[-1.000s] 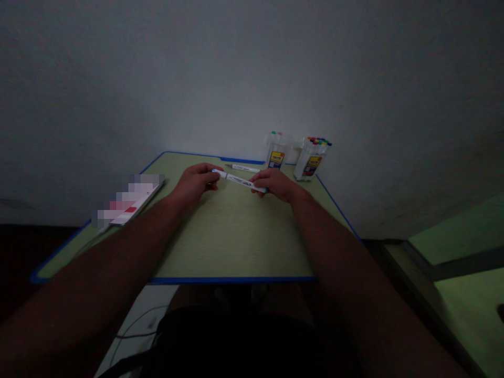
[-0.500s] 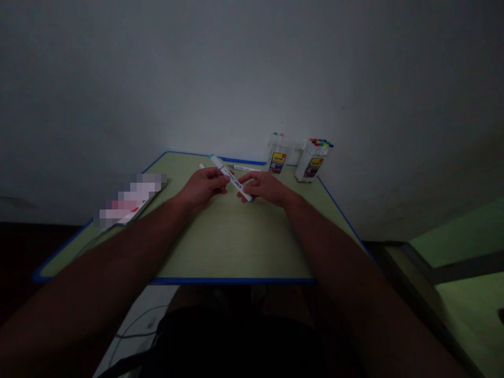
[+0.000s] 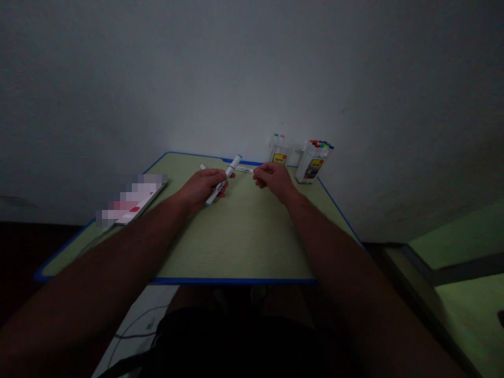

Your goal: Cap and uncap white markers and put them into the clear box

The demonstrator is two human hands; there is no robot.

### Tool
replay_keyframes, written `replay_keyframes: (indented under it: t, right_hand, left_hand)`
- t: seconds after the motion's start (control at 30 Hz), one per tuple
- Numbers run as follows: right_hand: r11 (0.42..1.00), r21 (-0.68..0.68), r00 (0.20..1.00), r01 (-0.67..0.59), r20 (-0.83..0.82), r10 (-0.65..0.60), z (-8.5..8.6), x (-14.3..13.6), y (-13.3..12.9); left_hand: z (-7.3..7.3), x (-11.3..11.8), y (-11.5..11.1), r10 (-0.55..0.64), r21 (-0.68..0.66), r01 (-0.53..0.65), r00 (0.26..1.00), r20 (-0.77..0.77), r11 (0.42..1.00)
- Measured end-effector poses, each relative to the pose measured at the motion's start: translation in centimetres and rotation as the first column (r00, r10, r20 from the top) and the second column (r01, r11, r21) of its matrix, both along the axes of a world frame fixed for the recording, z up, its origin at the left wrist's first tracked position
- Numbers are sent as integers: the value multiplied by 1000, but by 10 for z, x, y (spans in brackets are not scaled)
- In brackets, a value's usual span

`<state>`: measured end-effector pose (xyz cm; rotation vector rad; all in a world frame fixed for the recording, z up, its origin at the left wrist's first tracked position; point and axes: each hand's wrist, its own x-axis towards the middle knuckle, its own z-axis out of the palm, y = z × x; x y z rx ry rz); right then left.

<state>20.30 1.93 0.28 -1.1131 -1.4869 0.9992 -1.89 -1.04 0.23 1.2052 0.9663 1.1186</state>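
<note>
A white marker with teal ends (image 3: 222,181) is held tilted above the table by my left hand (image 3: 205,188), its upper end leaning right. My right hand (image 3: 272,179) is apart from it, to the right, its fingers drawn together near the end of a white marker lying at the back (image 3: 244,169); whether they hold anything is too small to tell. Another white marker tip (image 3: 202,166) shows behind my left hand. Behind my right hand stands a clear case with a few markers (image 3: 279,156), partly hidden. A fuller case of colourful-capped markers (image 3: 314,165) stands to its right.
The greenish table (image 3: 240,247) has a blue edge and meets a grey wall at the back. A flat device with a blurred screen (image 3: 136,202) and a cable lies at the left, close to my left forearm.
The held marker has swung from leaning left to leaning right in my left hand. My right hand has let go of it and moved right and slightly back.
</note>
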Motion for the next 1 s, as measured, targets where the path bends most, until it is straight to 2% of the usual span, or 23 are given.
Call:
replay_keyframes:
  t: [0.13,0.43,0.57,0.77,0.87,1.0]
  right_hand:
    - [999,-2,998,-32,-48,32,2,0,-2]
    - [984,-8,981,-180,-74,179,1,1,-2]
    - [986,-19,984,-163,-78,162,-1,4,0]
    - [983,-81,984,-165,-77,159,-3,6,1]
    - [983,-84,985,-164,-70,158,-2,5,0]
    - [986,-82,988,-145,-70,139,-2,6,0]
  left_hand:
    - [-3,1,-1,-66,-11,66,996,-68,998]
    - [1,0,-3,-59,-35,55,989,-136,998]
    - [6,-2,-4,-2,4,2,995,-101,1000]
    - [13,-6,-4,95,-64,-91,994,52,994]
    - [10,-9,0,114,-66,-108,988,99,992]
    - [5,-11,6,156,-9,-156,986,51,988]
